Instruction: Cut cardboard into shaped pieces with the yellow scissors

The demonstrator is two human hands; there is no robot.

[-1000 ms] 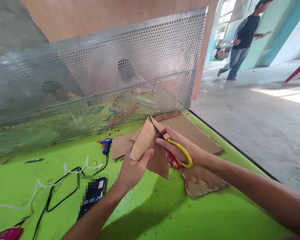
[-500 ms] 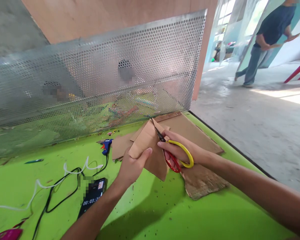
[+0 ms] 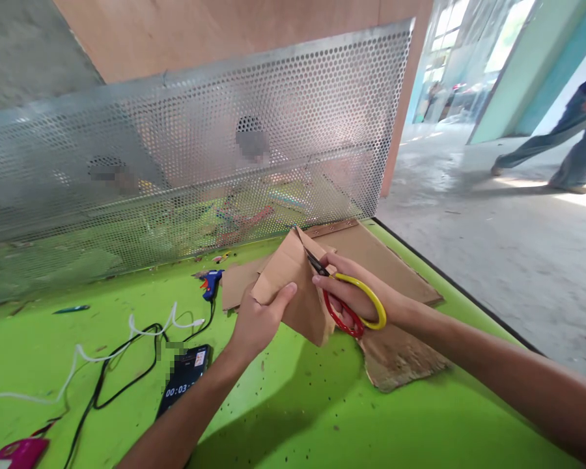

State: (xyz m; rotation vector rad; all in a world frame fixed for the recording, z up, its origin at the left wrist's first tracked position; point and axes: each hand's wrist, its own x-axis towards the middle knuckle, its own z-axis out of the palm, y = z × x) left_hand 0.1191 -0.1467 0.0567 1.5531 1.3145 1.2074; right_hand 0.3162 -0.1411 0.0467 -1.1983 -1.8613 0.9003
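Note:
My left hand (image 3: pixel 258 320) grips a brown cardboard piece (image 3: pixel 293 286) and holds it tilted above the green table (image 3: pixel 297 417). My right hand (image 3: pixel 354 293) has its fingers through the red and yellow handles of a pair of scissors (image 3: pixel 344 301). The dark blades point up and left into the cardboard's upper edge. More flat cardboard sheets (image 3: pixel 371 257) lie on the table under and behind both hands, one of them a rough torn scrap (image 3: pixel 403 358).
A perforated metal screen (image 3: pixel 190 143) stands along the table's far side. A blue glue gun (image 3: pixel 211 281), black and white cables (image 3: pixel 127 352), a phone showing a timer (image 3: pixel 183 378) and a pink object (image 3: pixel 17 451) lie at left. A person (image 3: pixel 566 140) walks on the concrete floor at right.
The scissor handles have spread wider than a second ago. The cardboard has barely shifted in my left hand. The person in the background has walked to the right.

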